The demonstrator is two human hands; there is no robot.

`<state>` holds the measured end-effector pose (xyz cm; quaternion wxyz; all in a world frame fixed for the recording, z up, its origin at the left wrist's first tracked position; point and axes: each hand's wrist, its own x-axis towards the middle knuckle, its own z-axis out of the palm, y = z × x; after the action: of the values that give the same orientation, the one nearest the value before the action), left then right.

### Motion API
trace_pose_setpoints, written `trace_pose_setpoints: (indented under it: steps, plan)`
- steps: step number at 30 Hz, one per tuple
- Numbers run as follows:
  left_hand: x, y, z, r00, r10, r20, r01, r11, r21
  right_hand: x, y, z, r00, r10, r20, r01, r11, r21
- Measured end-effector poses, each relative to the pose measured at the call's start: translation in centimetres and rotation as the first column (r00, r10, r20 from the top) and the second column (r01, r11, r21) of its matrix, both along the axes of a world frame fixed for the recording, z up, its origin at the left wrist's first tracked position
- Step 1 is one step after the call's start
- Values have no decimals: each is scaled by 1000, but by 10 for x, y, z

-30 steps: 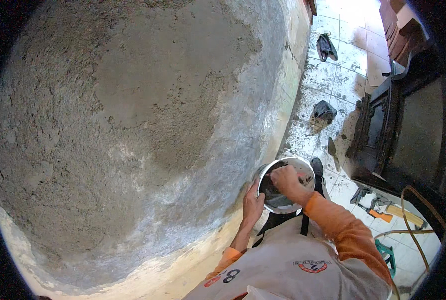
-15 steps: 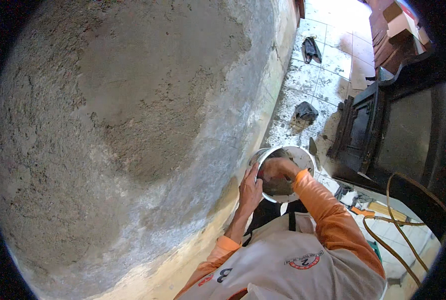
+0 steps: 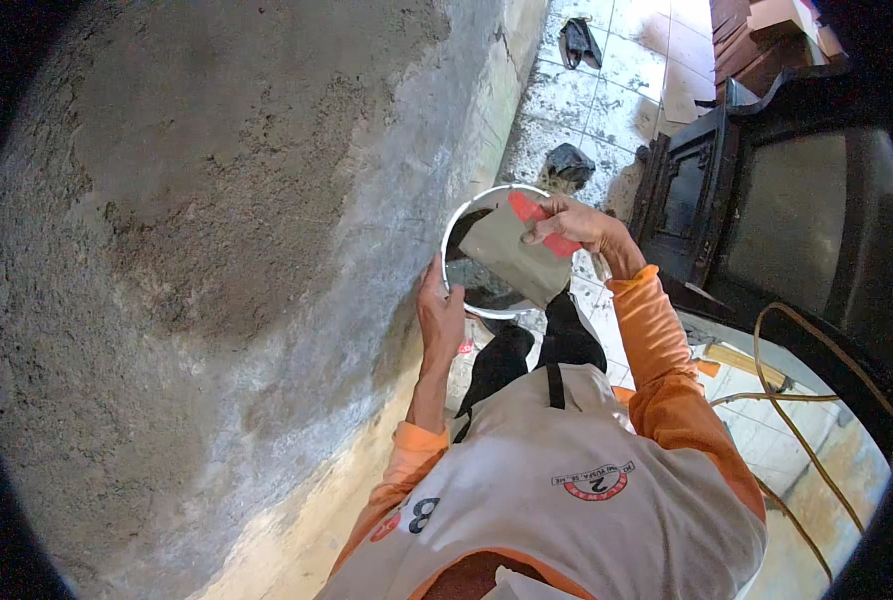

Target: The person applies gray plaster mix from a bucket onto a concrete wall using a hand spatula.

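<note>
My right hand (image 3: 584,224) is closed round the red handle of a plastering trowel (image 3: 512,252). Its broad grey blade lies tilted across the mouth of a white bucket (image 3: 512,187), hiding part of the inside. Dark grey wet mortar (image 3: 487,290) shows in the bucket beside the blade. On the bucket's left side, my left hand (image 3: 440,312) grips the rim, thumb toward the inside. To the left rises a wall (image 3: 217,230) with a rough grey mortar patch, smoother toward the top.
Dark furniture with panels (image 3: 712,200) stands close on the right. Black crumpled bags (image 3: 571,163) lie on the splattered tile floor (image 3: 632,65). Cardboard boxes (image 3: 777,20) sit at the far right, and a yellowish hose (image 3: 807,475) loops at the lower right.
My right hand has come up out of the bucket and now shows the red-handled trowel. In the picture, bucket and hands sit further up and left; the view has shifted too.
</note>
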<state>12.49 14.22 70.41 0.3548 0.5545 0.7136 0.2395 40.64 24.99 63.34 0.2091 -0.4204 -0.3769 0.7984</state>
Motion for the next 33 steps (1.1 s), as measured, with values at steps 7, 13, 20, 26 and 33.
trace_pose_setpoints:
  steps: [7, 13, 20, 26, 33]
  plan:
    - [-8, 7, -6, 974, 127, 190, -124, 992, -29, -4, 26, 14, 982, -156, -107, 151, 987, -52]
    - [-25, -4, -6, 895, 297, 333, -233, 947, -219, -11, 117, 44, 783, -562, -265, 585, 811, 11]
    - [-55, -35, -25, 936, 273, 220, -233, 953, -192, -40, 248, 51, 627, -771, -113, 750, 559, 353]
    - [-56, -49, 7, 933, 321, 162, -266, 920, -287, -103, 261, 70, 620, -781, 73, 614, 541, 575]
    - [-82, -75, -8, 942, 313, 118, -270, 919, -287, -184, 196, 135, 474, -871, 127, 374, 330, 867]
